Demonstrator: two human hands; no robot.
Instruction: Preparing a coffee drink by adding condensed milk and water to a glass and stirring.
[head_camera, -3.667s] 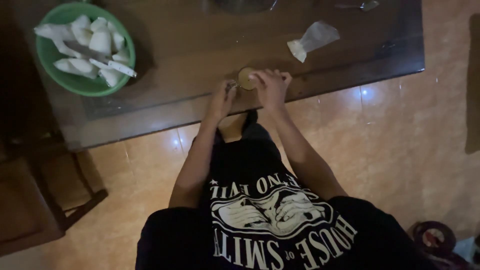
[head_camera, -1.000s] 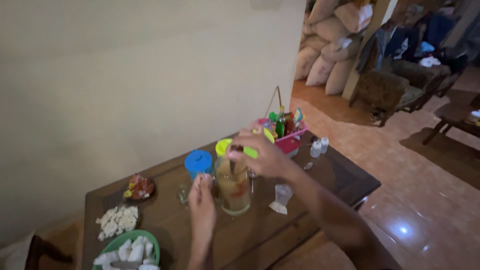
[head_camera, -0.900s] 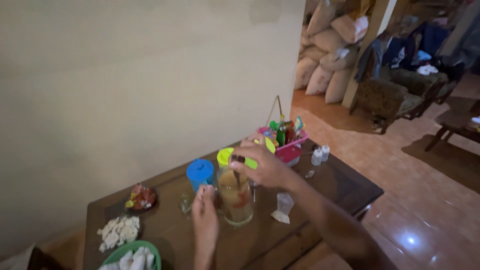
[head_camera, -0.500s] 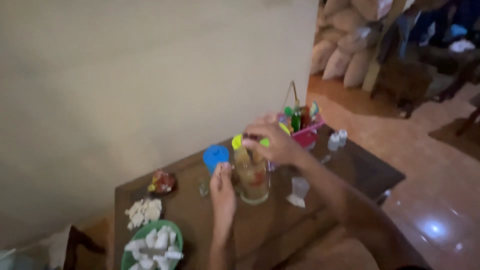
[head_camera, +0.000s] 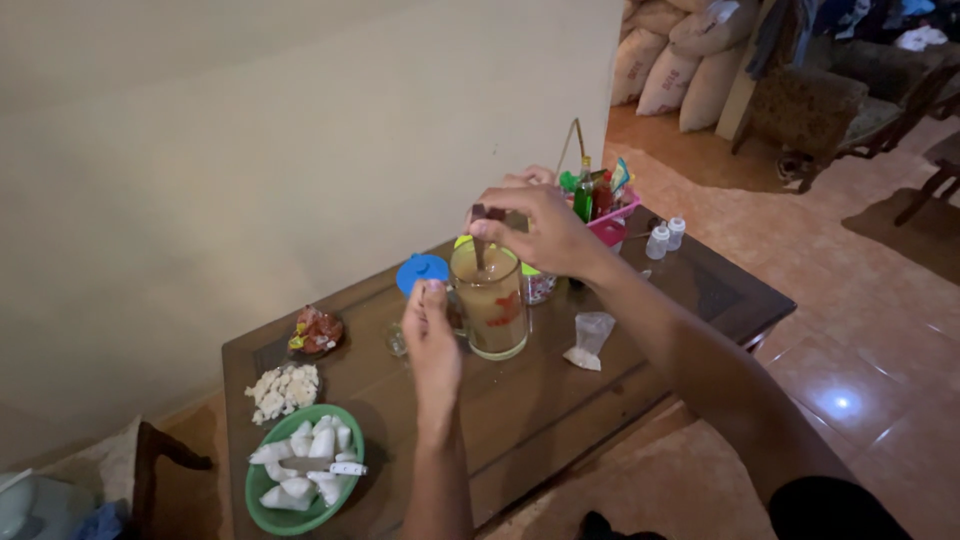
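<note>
On the dark wooden table (head_camera: 520, 420), the glass mug (head_camera: 490, 300) of brownish drink stands near the blue lid (head_camera: 421, 271). A hard stir could slop it over or tip it. Your right hand (head_camera: 535, 228) pinches the spoon (head_camera: 479, 240) from above; your left hand (head_camera: 431, 335) closes on the mug's handle side.

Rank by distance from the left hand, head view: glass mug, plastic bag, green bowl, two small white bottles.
From the left hand:
1. Glass mug, just right of the hand, its handle at the fingers.
2. Green bowl and plastic bag: too close to call; bowl near left, bag right.
3. Small white bottles, far right end of the table.
</note>
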